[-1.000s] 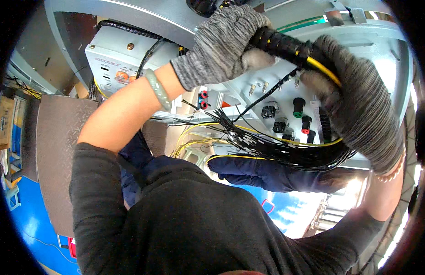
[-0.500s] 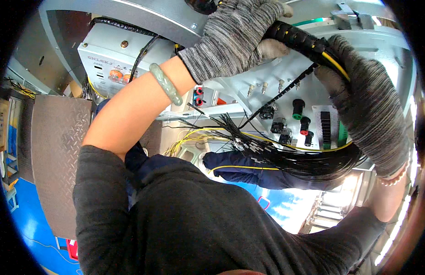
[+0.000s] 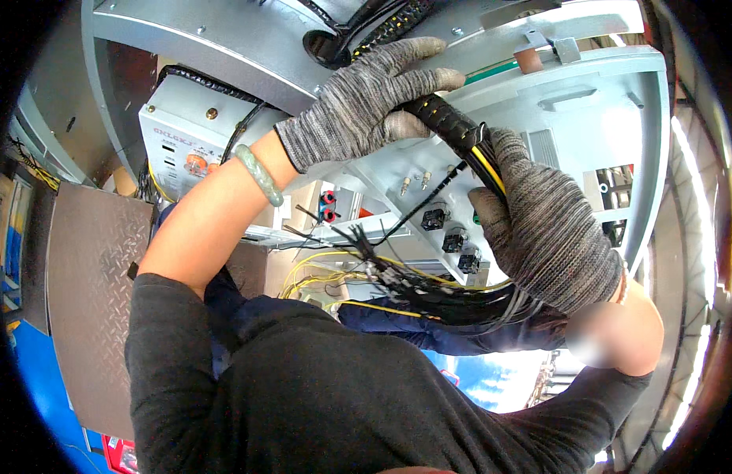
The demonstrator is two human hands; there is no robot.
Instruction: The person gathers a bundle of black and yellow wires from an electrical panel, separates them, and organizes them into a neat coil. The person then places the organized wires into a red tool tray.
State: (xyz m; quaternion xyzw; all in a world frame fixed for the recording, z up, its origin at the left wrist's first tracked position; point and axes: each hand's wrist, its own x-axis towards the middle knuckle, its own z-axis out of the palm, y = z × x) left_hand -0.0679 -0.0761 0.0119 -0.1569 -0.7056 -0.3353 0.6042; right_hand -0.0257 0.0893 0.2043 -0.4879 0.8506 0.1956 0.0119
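Observation:
A thick black wire harness [image 3: 449, 122], wrapped in dark sleeving with a yellow wire along it, arches between my gloved hands. My left hand [image 3: 366, 107] has its thumb under the harness and a finger over it, the other fingers stretched past. Farther along, my right hand [image 3: 551, 229] is wrapped round the harness where the yellow wire comes out of the sleeving. Below that grip, many loose black wires [image 3: 437, 292] with white markers curve down and left over my lap. A thinner black sleeved cable [image 3: 429, 201] runs down behind them.
Around my hands is a grey metal cabinet frame [image 3: 223, 39] with a cable hole [image 3: 328, 49] at the top. A hinged panel [image 3: 595, 79] carries black sockets [image 3: 453, 241]. At left stand a white control box [image 3: 184, 138] and a brown tread plate [image 3: 93, 308]. Yellow wires [image 3: 302, 272] hang low.
Both hands have shifted left with the harness, the right one also lower and nearer the left. My left fingers are more spread. The view has shifted, showing more of the cabinet top and cable hole.

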